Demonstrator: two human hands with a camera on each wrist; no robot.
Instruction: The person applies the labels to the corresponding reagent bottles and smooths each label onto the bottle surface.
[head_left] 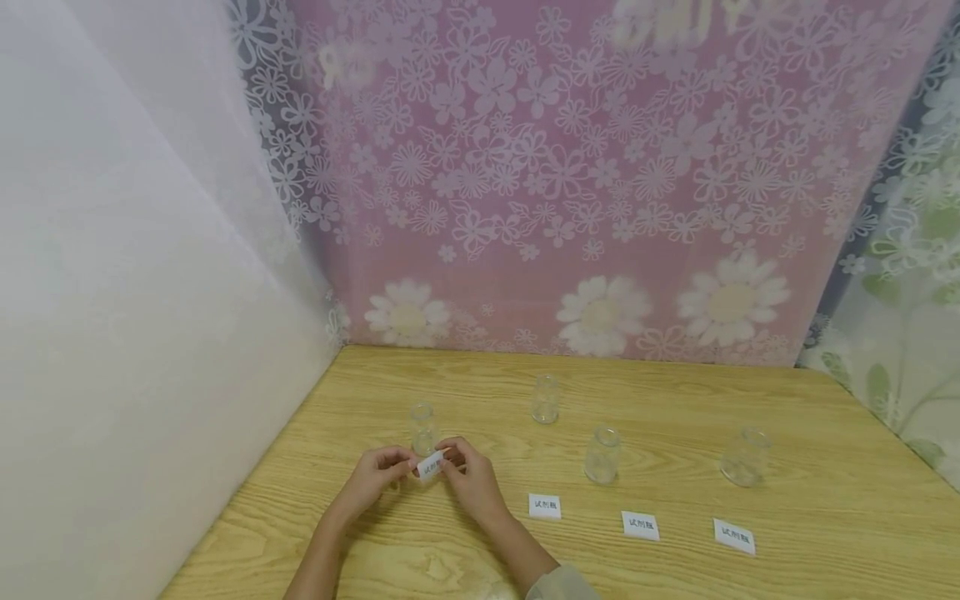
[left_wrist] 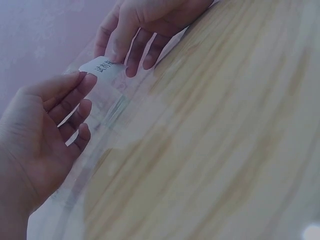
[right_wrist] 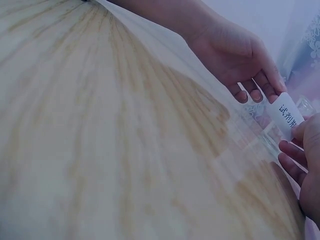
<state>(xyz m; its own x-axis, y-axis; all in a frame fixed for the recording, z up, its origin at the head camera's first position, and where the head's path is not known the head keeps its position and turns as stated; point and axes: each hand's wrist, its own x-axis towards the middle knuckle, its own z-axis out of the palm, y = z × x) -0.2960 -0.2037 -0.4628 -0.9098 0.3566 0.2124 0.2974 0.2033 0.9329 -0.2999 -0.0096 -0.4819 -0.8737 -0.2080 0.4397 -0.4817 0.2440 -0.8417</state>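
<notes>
Between my two hands is a small white paper label (head_left: 430, 467) with dark handwritten characters. My left hand (head_left: 373, 479) pinches its left end between thumb and index finger. The right hand (head_left: 472, 483) pinches the opposite end, with the thumb over part of the writing. Just behind the label a clear glass bottle (head_left: 423, 423) stands upright on the table, its lower part overlapped by the label and fingers. In the left wrist view, the label (left_wrist: 97, 67) spans the gap between both sets of fingertips; the right wrist view shows the label's (right_wrist: 286, 114) written face.
Three more clear glass bottles stand on the wood-grain table (head_left: 450, 558): one farther back (head_left: 546, 400), one right of centre (head_left: 603, 455) and one at the far right (head_left: 746, 457). In front lie three similar labels, left (head_left: 544, 506), middle (head_left: 640, 525) and right (head_left: 734, 536). A flowered curtain (head_left: 525, 208) hangs behind.
</notes>
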